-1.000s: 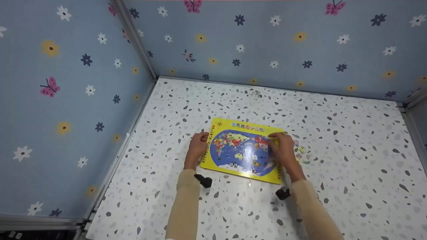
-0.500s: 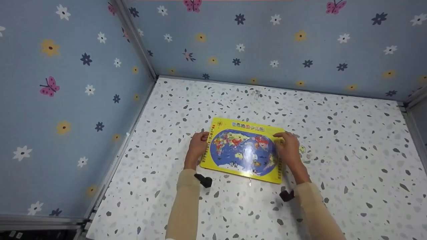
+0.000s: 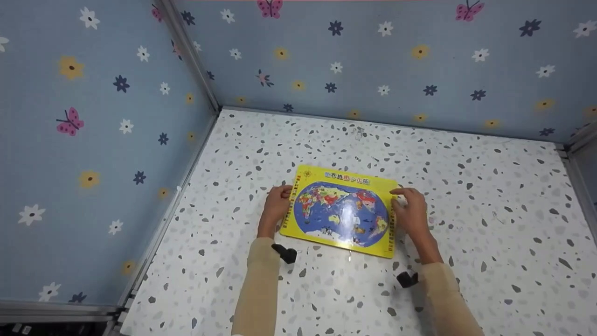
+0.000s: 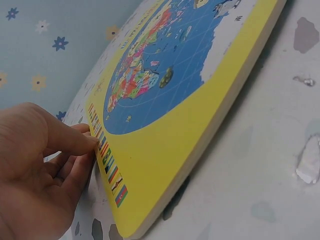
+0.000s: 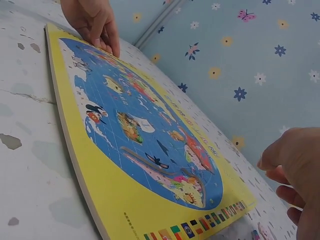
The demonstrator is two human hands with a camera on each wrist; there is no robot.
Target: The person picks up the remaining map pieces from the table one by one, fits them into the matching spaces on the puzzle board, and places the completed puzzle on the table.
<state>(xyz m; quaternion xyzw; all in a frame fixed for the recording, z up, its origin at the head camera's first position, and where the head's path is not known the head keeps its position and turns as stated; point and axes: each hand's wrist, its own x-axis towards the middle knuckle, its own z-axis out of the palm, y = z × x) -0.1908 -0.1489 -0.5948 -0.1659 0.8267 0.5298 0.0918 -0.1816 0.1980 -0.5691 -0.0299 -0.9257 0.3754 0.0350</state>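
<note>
A yellow-bordered world map puzzle board (image 3: 345,175) lies flat, its blue oval filled with coloured land pieces. My left hand (image 3: 276,205) is at the board's left edge. In the left wrist view, the thumb of that hand (image 4: 37,165) meets the row of printed flags, with the other fingers bent against the side. Just off the right edge is my right hand (image 3: 413,210), its fingers loosely bent. The right wrist view shows this hand (image 5: 295,170) apart from the board with nothing in its fingers. Inside the oval, a South America piece (image 5: 187,192) has a dark outline around it.
Small loose coloured pieces (image 5: 262,232) lie beyond the board's right edge, mostly hidden by my right hand in the head view. The speckled white table (image 3: 503,224) meets blue flowered walls (image 3: 373,60) at the back and left.
My right hand has drawn back to the right, from over the map to just past the board's right edge, uncovering the map's right side. The left hand and the board have stayed put.
</note>
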